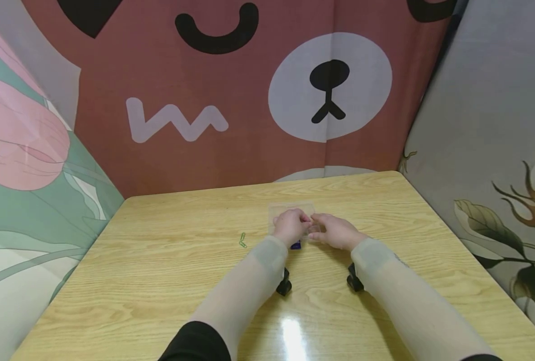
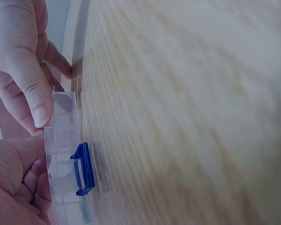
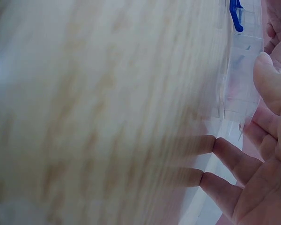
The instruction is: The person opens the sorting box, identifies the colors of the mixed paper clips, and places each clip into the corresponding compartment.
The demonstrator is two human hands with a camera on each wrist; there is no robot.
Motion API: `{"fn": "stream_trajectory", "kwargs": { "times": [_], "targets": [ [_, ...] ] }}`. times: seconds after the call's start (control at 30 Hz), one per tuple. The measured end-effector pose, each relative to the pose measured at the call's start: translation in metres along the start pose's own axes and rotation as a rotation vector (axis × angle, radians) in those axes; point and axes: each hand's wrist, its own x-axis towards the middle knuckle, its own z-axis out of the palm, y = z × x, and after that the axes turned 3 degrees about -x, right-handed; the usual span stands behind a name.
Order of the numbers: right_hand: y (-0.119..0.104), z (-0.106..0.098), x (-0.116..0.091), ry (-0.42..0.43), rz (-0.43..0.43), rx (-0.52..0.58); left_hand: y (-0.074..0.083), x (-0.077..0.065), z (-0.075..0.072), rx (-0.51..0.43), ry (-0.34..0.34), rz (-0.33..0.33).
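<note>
A clear plastic compartment box [image 2: 63,171] lies on the table, its blue latch [image 2: 85,169] sticking out at the front. Behind the hands, a flat see-through panel [image 1: 278,206] of it shows in the head view. My left hand [image 1: 290,226] is over the box, fingers curled and tips close together; I cannot tell whether they pinch something small. Beside it, my right hand [image 1: 335,231] is at the box's right end. Its thumb lies along the top edge, while two outstretched fingers [image 3: 234,157] touch the tabletop. The two hands' fingertips almost meet over the box.
Green paper clips [image 1: 242,240] lie on the wooden table [image 1: 181,281] left of the box. Black wrist cameras [image 1: 284,283] hang under both forearms. A printed bear curtain [image 1: 231,150] stands behind the table's far edge, with patterned cloths on both sides.
</note>
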Motion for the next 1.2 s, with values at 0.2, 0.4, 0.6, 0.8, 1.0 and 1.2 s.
{"fn": "stream_trajectory", "kwargs": {
  "times": [0.2, 0.4, 0.6, 0.8, 1.0, 1.2],
  "targets": [
    [0.002, 0.002, 0.003, -0.005, 0.007, 0.008, -0.005, -0.005, -0.007, -0.023, -0.002, 0.014],
    [0.000, 0.003, 0.002, -0.007, 0.013, 0.004, -0.015, -0.007, -0.018, 0.006, 0.033, 0.026],
    [-0.004, 0.000, 0.001, -0.007, 0.020, 0.007, -0.028, -0.010, -0.030, -0.040, 0.032, -0.006],
    [-0.003, -0.001, 0.000, -0.013, 0.032, 0.006, -0.042, -0.015, -0.044, -0.078, 0.031, -0.026],
    [-0.003, -0.002, 0.000, -0.017, 0.031, 0.019, -0.061, -0.022, -0.059, -0.139, 0.052, -0.062],
    [-0.003, -0.001, 0.001, -0.020, 0.030, 0.018, -0.081, -0.034, -0.076, -0.196, 0.061, -0.099]
  ]
}}
